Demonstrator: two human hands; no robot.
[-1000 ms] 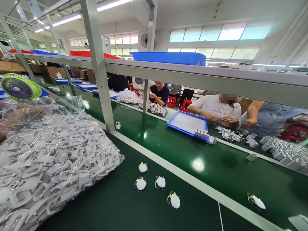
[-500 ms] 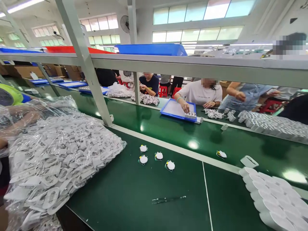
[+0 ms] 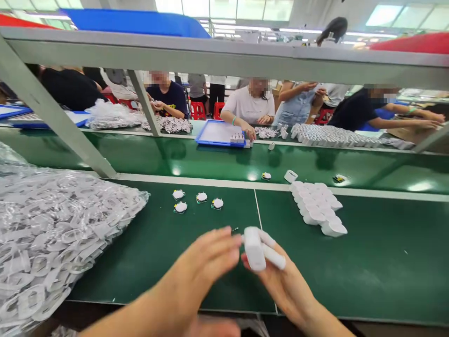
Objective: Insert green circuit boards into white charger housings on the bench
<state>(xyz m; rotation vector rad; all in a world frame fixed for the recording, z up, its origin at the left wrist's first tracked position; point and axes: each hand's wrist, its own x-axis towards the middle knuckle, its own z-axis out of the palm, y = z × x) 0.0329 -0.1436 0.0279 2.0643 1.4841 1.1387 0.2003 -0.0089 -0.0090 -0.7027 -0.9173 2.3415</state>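
Observation:
Low over the near bench, my right hand (image 3: 286,281) grips a white plastic housing (image 3: 255,250), a small rounded block. Two of its fingers seem to wear white covers (image 3: 273,256). My left hand (image 3: 210,257) is just left of the housing, fingers stretched out and somewhat blurred; whether a fingertip touches the housing I cannot tell. Beyond it lie several small circuit boards (image 3: 217,204) with round white tops. A tip of the tweezers (image 3: 235,229) shows past my left fingers; the rest is hidden.
A clear bag of white plastic parts (image 3: 70,224) fills the left side. Several white housings (image 3: 315,206) stand grouped at right. Behind runs a green belt (image 3: 217,161) carrying a loose housing (image 3: 291,176) and boards. A shelf beam (image 3: 224,54) crosses above; co-workers sit opposite.
Both my hands have come into view, the right one with a white housing. The view has turned right and down. The tweezers are now mostly covered by my left hand.

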